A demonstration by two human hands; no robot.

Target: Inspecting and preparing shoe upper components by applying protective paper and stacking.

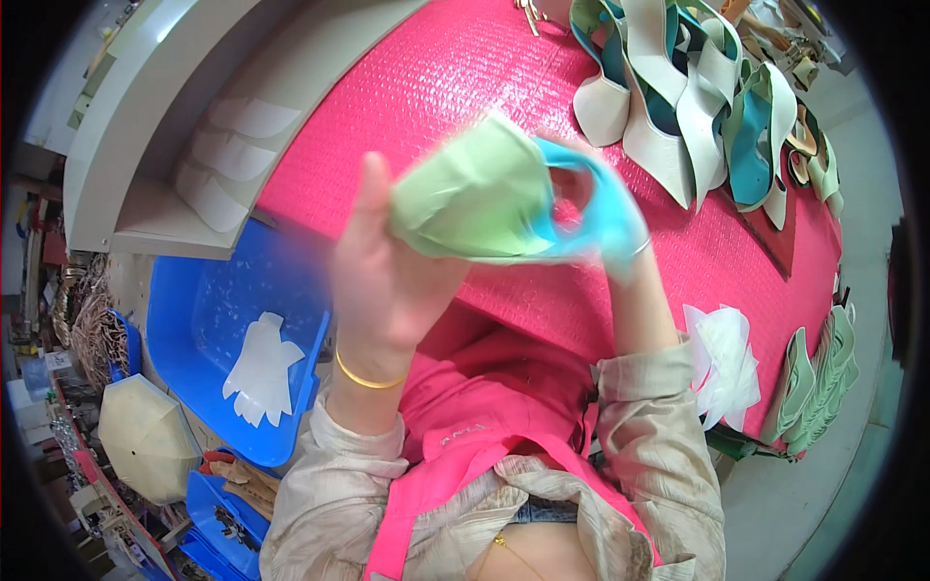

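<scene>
Between my hands, above the pink table covering, is a shoe upper [475, 194] with a pale green part and a turquoise part, smeared by motion. My left hand [387, 281] holds its pale green end, thumb raised and the other fingers partly hidden by the piece. At the turquoise end, my right hand [625, 257] grips the upper, its fingers mostly behind the piece and blurred. Beyond my right hand lies a pile of white shoe uppers [659, 136] with turquoise and green linings.
Thin white sheets [722, 368] lie by my right elbow, near stacked pale green pieces [819, 382]. At left are a grey shelf [160, 218] with white cut pieces and a blue bin [184, 320] holding white cutouts [263, 368]. A round cream-topped stool [145, 441] stands below.
</scene>
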